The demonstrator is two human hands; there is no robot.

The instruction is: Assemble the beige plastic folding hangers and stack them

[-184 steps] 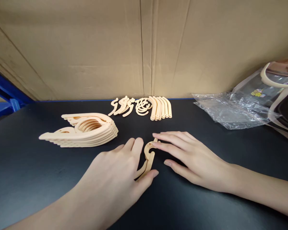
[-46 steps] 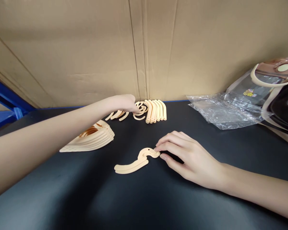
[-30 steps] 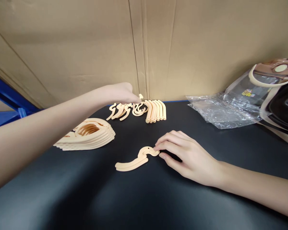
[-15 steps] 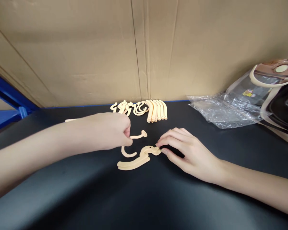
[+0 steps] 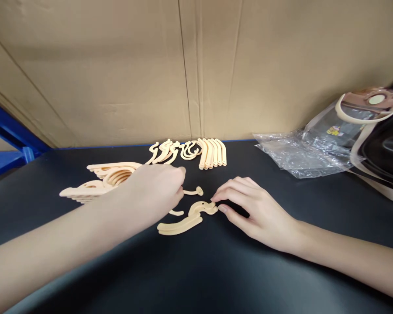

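Observation:
My left hand (image 5: 153,192) is closed in a pinch on a thin cream hook piece (image 5: 194,191), held low over the black tabletop (image 5: 216,270). Just below it lie two stacked curved cream arm pieces (image 5: 183,220), joined at a rounded end with a small hole. My right hand (image 5: 255,211) rests on the table with thumb and forefinger pinching that rounded end. The hook's lower curl shows at the left hand's edge; the rest of it is hidden by my fingers.
A stack of cream hanger bodies (image 5: 98,185) sits at the left. Rows of hooks (image 5: 165,152) and curved arms (image 5: 212,152) lie at the back by the cardboard wall (image 5: 196,65). Clear plastic bags (image 5: 298,152) and a packaged item (image 5: 370,113) lie at the right.
My left hand reached to the back row, picked up a hook and brought it down beside the curved pieces. My right hand has kept hold of the rounded end.

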